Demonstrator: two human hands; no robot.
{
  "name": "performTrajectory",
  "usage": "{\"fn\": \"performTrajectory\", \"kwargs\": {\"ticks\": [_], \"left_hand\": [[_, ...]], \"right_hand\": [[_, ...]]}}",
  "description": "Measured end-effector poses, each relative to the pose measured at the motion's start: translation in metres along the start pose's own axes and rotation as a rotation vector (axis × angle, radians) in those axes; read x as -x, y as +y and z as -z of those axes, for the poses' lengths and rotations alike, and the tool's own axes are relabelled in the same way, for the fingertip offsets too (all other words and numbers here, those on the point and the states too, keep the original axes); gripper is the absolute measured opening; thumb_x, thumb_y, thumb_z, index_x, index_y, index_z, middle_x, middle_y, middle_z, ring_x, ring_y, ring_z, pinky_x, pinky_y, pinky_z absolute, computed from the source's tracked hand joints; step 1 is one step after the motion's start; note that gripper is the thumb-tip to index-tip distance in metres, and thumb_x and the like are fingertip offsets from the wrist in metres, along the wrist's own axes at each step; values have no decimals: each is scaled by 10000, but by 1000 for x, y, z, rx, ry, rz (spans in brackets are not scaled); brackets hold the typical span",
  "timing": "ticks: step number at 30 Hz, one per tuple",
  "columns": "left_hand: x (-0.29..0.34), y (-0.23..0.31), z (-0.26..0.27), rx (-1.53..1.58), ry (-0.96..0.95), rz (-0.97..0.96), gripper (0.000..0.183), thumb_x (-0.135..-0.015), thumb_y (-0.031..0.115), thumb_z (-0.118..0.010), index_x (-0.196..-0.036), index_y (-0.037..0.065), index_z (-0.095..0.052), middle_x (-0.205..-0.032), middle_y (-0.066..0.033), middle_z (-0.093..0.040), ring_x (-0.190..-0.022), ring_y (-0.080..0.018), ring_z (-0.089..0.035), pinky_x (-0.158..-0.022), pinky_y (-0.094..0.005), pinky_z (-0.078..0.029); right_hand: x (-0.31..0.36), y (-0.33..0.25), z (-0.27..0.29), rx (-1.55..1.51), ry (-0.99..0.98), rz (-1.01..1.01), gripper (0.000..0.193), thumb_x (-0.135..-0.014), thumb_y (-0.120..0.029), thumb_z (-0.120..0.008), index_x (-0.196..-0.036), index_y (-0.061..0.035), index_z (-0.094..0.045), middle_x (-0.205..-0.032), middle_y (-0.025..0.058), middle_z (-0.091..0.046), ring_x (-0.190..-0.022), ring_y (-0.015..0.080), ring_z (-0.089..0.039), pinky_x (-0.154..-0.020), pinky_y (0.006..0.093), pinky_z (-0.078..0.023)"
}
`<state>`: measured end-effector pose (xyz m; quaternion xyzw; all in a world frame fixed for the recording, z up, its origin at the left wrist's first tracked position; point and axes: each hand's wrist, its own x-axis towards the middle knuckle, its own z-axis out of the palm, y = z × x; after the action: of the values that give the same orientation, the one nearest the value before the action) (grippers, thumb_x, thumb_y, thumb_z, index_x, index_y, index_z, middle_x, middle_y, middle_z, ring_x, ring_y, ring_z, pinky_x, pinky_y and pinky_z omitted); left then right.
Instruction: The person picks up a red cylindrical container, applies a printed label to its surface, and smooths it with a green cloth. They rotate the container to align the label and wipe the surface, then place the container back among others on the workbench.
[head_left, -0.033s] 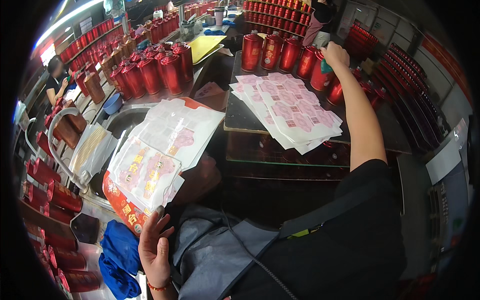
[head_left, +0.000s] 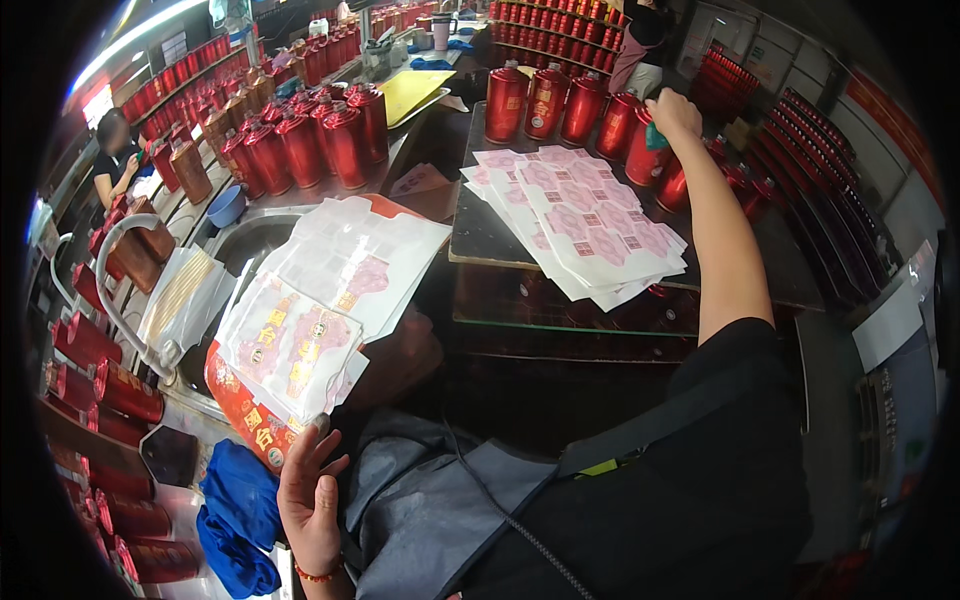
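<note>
At the far right, my right hand (head_left: 676, 113) is closed at the top of a red bottle (head_left: 643, 160). A small green piece (head_left: 655, 136) shows below its fingers against the bottle; its exact kind is unclear, and the fingertips are hidden. My left hand (head_left: 312, 495) is low in the view, palm turned up, with fingers apart and nothing in it. Its fingertips are by the lower corner of a stack of label sheets (head_left: 345, 270), which rests on a red printed board (head_left: 240, 410). More pink label sheets (head_left: 590, 215) lie fanned on the dark table (head_left: 485, 235).
Several red bottles (head_left: 545, 100) line the table's back edge. On the left are a sink with a curved tap (head_left: 105, 265), a blue bowl (head_left: 226, 207), more red bottles (head_left: 340, 130) and a blue cloth (head_left: 238, 510). A co-worker (head_left: 112, 165) sits at the far left.
</note>
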<state>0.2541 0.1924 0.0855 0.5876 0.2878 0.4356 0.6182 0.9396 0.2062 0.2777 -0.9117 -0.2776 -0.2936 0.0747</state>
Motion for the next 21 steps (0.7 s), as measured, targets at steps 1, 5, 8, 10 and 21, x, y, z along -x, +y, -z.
{"fn": "performTrajectory", "kwargs": {"ticks": [1,5,8,10,21], "left_hand": [[1,-2,0,6,3,13,572,-995,152,-625,-1499,-23,-419,-1511,-193,-492,-1357,-337,-525,-1048,-419,-492],[4,3,-3,-37,30,63,553,-997,146,-615,-1491,-22,-431,-1504,-185,-502,-1363,-328,-520,-1054,-420,-487],[3,2,-1,-47,25,81,535,-1005,143,-599,-1488,-20,-437,-1504,-181,-503,-1367,-319,-517,-1060,-421,-480],[3,1,1,-52,33,81,527,-1008,138,-594,-1486,-20,-440,-1503,-180,-505,-1365,-320,-519,-1059,-421,-480],[10,-9,8,-1,75,64,502,-1027,187,-570,-1468,-26,-465,-1483,-184,-525,-1348,-326,-534,-1043,-403,-490]], "right_hand": [[-6,8,-10,31,-27,-26,415,-941,-444,-636,-1125,-79,-712,-1164,193,-715,-1104,387,-681,-920,482,-557],[-8,15,-42,45,-99,-96,387,-958,-414,-639,-1138,-83,-730,-1191,177,-714,-1127,378,-678,-938,472,-555],[-13,24,-54,39,-115,-143,387,-964,-411,-635,-1156,-87,-726,-1208,179,-708,-1137,379,-673,-947,475,-551],[-11,21,-55,37,-116,-163,388,-969,-410,-631,-1167,-90,-724,-1221,181,-702,-1148,382,-667,-952,481,-548],[-10,53,-70,-112,-79,-106,540,-882,-524,-689,-1196,-85,-709,-1225,209,-690,-1121,393,-670,-941,468,-542]]}}
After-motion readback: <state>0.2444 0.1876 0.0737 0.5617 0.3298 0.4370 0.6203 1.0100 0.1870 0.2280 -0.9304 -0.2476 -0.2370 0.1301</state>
